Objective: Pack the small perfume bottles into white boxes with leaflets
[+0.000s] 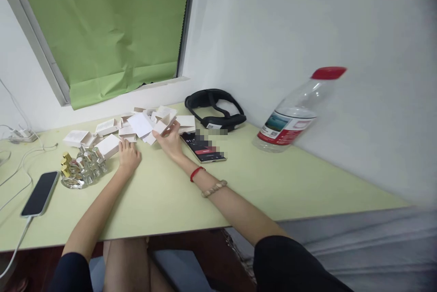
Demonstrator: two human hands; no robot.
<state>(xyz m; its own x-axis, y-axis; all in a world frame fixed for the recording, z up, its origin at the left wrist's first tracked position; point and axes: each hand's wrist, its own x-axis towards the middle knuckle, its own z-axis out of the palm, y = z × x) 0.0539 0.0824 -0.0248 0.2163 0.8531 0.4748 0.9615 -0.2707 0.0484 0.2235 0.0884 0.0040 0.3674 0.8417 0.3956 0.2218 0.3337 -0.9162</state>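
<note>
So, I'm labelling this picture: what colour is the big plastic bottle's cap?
The cap is red; it shows in the head view, the only one.

The lit phone (202,149) shows "01"; the bottle label (286,126) is too small to read.

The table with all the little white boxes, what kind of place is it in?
Probably a room in someone's home, though I can't be sure. A green sheet covers what looks like a window frame, and a phone with a charging cable lies on the table.
</note>
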